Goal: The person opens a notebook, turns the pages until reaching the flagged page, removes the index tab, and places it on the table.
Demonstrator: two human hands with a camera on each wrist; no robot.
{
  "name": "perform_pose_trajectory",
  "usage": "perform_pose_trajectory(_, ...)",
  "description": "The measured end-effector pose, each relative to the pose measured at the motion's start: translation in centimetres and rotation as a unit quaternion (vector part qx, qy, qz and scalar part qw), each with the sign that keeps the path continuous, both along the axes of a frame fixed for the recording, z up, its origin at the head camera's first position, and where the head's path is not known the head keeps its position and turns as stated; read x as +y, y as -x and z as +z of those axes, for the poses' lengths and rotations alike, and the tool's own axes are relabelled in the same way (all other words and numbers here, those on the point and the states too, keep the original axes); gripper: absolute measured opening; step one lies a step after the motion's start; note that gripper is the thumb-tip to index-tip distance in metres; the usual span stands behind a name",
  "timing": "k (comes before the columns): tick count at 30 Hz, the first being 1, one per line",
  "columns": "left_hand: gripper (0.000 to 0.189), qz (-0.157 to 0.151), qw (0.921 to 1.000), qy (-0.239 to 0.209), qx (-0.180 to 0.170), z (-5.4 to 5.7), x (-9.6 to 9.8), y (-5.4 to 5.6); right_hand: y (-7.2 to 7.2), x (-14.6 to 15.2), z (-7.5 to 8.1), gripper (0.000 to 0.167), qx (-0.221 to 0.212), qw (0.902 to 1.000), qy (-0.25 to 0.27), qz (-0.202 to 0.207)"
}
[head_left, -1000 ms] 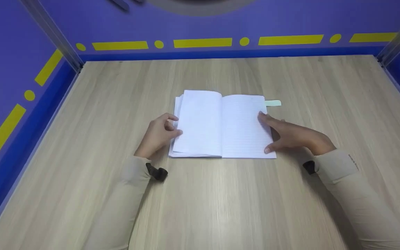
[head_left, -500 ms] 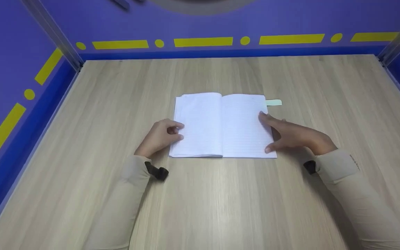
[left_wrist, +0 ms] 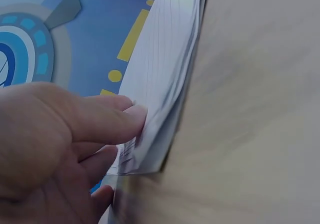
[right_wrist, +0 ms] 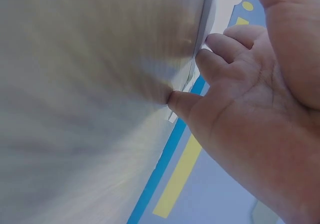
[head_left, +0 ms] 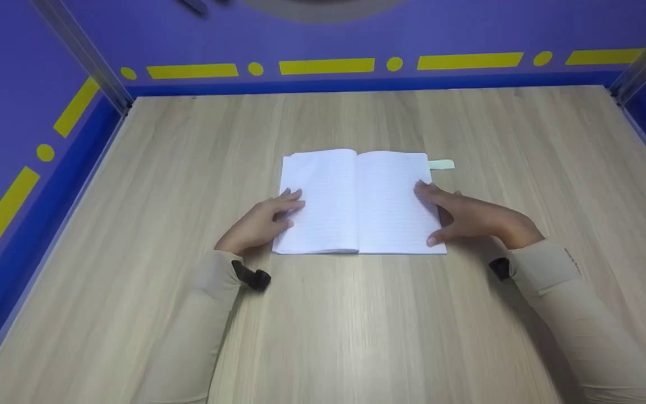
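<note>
An open notebook (head_left: 323, 179) with white lined pages lies flat on the wooden table. My left hand (head_left: 255, 223) rests on the outer edge of its left page, fingers spread onto the paper and thumb low by the edge. Close up in the left wrist view, the thumb (left_wrist: 132, 121) lies against a stack of loose-edged sheets (left_wrist: 170, 69). On the other side my right hand (head_left: 469, 219) rests at the right page's edge, with a fingertip and the thumb on the paper. In the right wrist view its fingers (right_wrist: 212, 64) reach to the notebook's edge, the little finger touching the table.
A pale green tab (head_left: 442, 164) sticks out from the notebook's upper right edge. The wooden table (head_left: 323, 325) is bounded by blue panels (head_left: 323, 42) with yellow marks at the back and sides. Black wrist straps (head_left: 253, 278) sit at the cuffs.
The lifted left sheet has settled flat onto the left stack. My left hand has gone from pinching at the page edge to fingers spread on the page. My right hand has stayed put.
</note>
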State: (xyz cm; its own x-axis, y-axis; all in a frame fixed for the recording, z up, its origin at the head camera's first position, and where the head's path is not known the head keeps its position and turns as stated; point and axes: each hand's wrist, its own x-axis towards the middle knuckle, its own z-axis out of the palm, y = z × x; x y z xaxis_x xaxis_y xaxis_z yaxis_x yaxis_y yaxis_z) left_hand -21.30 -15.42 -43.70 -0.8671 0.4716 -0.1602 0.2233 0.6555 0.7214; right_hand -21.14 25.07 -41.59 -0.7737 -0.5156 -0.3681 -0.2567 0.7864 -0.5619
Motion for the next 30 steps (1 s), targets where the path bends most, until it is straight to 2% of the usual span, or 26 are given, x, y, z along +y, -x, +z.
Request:
perform_pose_trajectory(4, 0.054, -0.041, 0.9989, 0.02, -0.008, 0.2, -0.5, 0.0, 0.1, -0.1, 0.0, 0.106, 0.008, 0.9998, -0.007, 0.014)
perform_pose_trajectory(9, 0.069, -0.069, 0.9968, 0.028, -0.027, 0.3, -0.9, 0.0, 0.1, -0.1, 0.0, 0.104, 0.018, 0.9992, -0.024, 0.026)
perform_pose_trajectory(17, 0.074, -0.069, 0.9953, 0.049, -0.047, 0.4, -0.8, 0.1, 0.0, 0.1, 0.0, 0.108, 0.001, 0.9989, -0.029, 0.035)
perform_pose_trajectory(23, 0.075, -0.077, 0.9953, 0.041, -0.04, 0.6, -0.9, 0.2, 0.1, 0.5, 0.1, 0.116, -0.009, 0.9986, -0.016, 0.05)
perform_pose_trajectory(30, 0.076, -0.079, 0.9954, 0.036, -0.041, 0.5, -1.1, 0.1, 0.3, 0.5, 0.1, 0.115, -0.01, 0.9973, -0.006, 0.072)
